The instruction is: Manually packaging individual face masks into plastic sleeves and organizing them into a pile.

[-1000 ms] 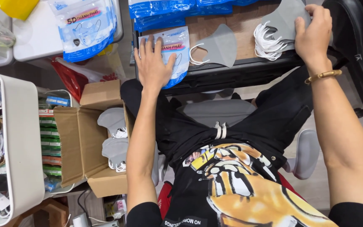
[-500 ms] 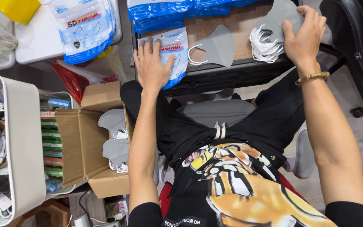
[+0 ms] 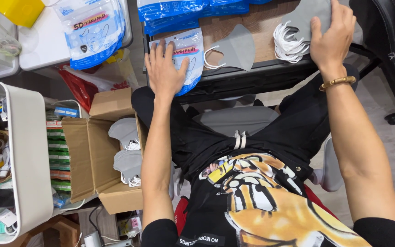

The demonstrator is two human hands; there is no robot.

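Fingers [image 3: 158, 57] flat atop mask packet [image 3: 189, 55]

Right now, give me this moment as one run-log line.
left hand: flat on mask packet | right hand: on grey mask stack | loose grey mask: on table between them | cardboard box: open, masks inside

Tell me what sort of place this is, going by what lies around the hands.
Probably a small home or shop packing station for face masks: a stack of grey masks under the right hand, printed mask pouches under the left hand, and a cardboard box holding more masks.
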